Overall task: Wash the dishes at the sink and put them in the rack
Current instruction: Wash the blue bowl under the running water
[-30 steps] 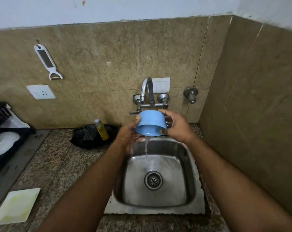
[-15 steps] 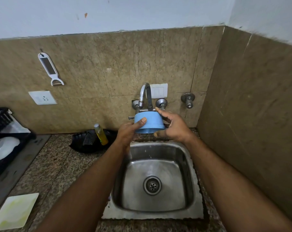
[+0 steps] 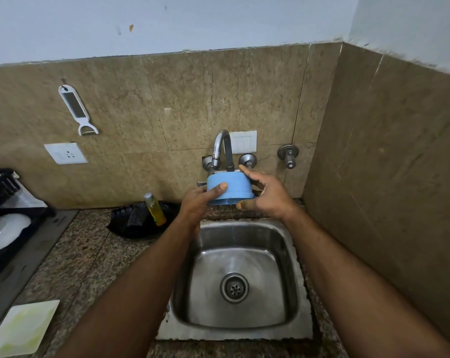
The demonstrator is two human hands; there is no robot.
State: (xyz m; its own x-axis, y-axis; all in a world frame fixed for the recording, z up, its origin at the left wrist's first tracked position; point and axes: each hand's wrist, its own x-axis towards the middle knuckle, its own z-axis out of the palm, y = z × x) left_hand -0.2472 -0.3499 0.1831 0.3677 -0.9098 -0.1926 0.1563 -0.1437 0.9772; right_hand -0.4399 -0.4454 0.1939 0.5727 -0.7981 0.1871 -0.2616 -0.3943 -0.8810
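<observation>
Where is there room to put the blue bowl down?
Bare granite counter lies between the black tray holding the soap bottle, the sink and the pale square plate. The sink basin is bare too. The dish rack at far left already holds a white dish.

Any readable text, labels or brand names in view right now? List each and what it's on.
None can be read.
Yellow bottle: no legible label.
Wall socket: only pin holes, no text.
Switch plate: blank.
Blue bowl, held by left hand and right hand: no markings visible.
</observation>
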